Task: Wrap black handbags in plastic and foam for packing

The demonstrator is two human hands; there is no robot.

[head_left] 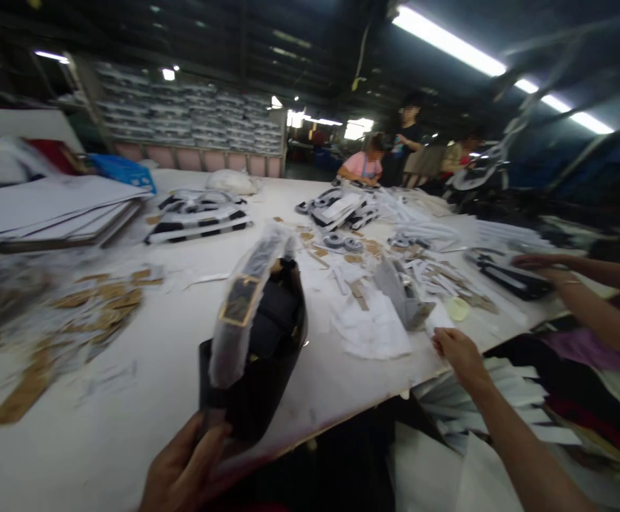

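Observation:
A black handbag [267, 377] stands tilted near the front edge of the white table, its top open with dark padding inside. Its strap, wrapped in clear plastic [231, 348] and bearing a gold-rimmed buckle [240, 301], arches over the opening. My left hand [185, 462] grips the bag's near lower corner between thumb and fingers. Out to the right, my right hand [460, 355] is closed, with a white slip [439, 317] at its fingertips. Just beyond it is a grey tape dispenser [398, 295], beside a pile of white sheets [371, 331].
Brown paper scraps [102, 306] litter the left side. Wrapped black-and-white bundles [198, 213] lie farther back. At right, a co-worker's arms [581, 277] reach over a black item [512, 276]. White strips [502, 398] hang below the table edge. Other people work behind.

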